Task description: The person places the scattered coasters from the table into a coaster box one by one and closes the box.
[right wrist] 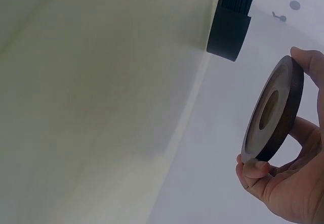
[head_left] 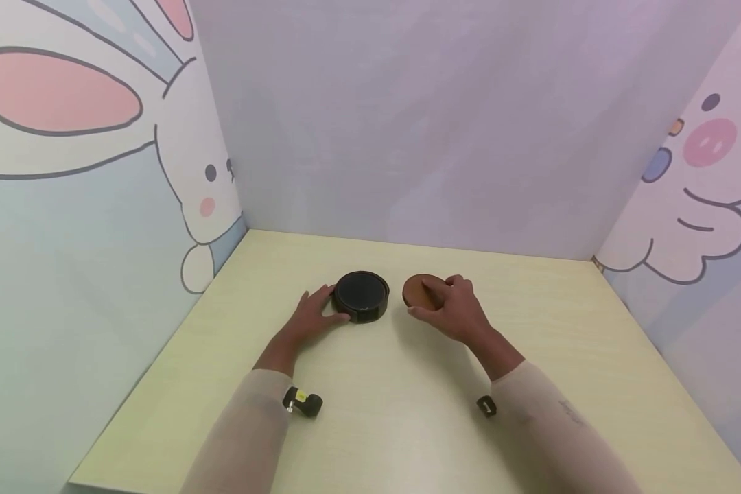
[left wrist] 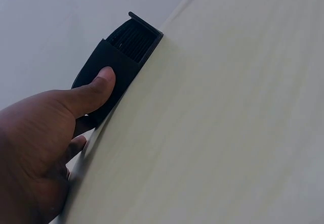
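A black round coaster holder [head_left: 361, 291] stands on the table, with a dark flat top. Its front slot, seen in the left wrist view, shows thin dark layers stacked inside [left wrist: 134, 41]. My left hand [head_left: 309, 317] grips the holder's left side, thumb on its front wall and fingers behind. Just to the right, my right hand [head_left: 460, 312] holds a round brown disc [head_left: 414, 293] by its edge, raised above the table. The right wrist view shows the disc's pale underside with a round brown recess in the middle and a dark rim.
The pale wooden table [head_left: 370, 425] is bounded by a plain back wall [head_left: 407, 137] and side walls with cartoon animals. Small black devices are strapped at both wrists, the left one [head_left: 305, 402] lying over the table.
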A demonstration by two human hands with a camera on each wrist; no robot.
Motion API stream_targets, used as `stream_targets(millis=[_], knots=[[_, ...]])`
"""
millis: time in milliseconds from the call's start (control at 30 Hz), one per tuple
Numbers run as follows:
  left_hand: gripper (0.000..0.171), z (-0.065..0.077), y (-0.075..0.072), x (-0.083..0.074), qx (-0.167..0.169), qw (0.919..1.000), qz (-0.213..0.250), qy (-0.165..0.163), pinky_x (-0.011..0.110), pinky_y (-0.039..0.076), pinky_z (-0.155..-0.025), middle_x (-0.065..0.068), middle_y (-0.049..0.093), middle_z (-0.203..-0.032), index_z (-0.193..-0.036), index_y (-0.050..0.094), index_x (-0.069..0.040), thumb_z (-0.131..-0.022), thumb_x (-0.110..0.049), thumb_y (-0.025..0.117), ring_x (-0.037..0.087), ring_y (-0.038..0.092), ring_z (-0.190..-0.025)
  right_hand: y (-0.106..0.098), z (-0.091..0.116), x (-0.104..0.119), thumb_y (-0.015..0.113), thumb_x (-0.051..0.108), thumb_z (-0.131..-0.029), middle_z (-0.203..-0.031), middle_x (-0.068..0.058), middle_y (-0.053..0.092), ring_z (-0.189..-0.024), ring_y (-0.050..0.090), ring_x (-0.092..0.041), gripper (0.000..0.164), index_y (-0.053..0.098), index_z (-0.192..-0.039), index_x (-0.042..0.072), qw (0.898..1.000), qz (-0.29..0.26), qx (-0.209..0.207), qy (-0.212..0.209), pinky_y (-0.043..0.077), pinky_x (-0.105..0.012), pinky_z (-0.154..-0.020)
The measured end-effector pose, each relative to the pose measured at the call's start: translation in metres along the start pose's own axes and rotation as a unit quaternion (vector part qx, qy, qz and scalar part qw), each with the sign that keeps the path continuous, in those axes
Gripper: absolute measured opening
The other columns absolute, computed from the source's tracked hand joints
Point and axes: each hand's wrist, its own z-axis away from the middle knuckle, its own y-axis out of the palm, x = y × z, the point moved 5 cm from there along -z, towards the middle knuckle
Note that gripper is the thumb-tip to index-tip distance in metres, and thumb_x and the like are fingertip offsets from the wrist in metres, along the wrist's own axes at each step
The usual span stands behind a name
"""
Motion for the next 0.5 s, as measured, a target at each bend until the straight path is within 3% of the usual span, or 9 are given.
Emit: stream_targets(millis=[500], knots=[[0.091, -0.002, -0.002, -0.002, -0.004, 0.9999, -0.007, 0.007, 0.059, -0.002, -0.143, 0.013, 0.037, -0.178, -0.171, 0.038, -0.016, -0.099, -0.056, 0.076, 0.037, 0.022, -0.171, 0.032, -0.037, 0.039, 0.08, 0.057, -0.093, -0.134, -0.026, 0.058, -0.124, 0.051, -0.041, 0.075, 0.061, -0.158, 0.025, 0.999, -0.012, 0.047, -0.002, 0.058, -0.053, -0.089]])
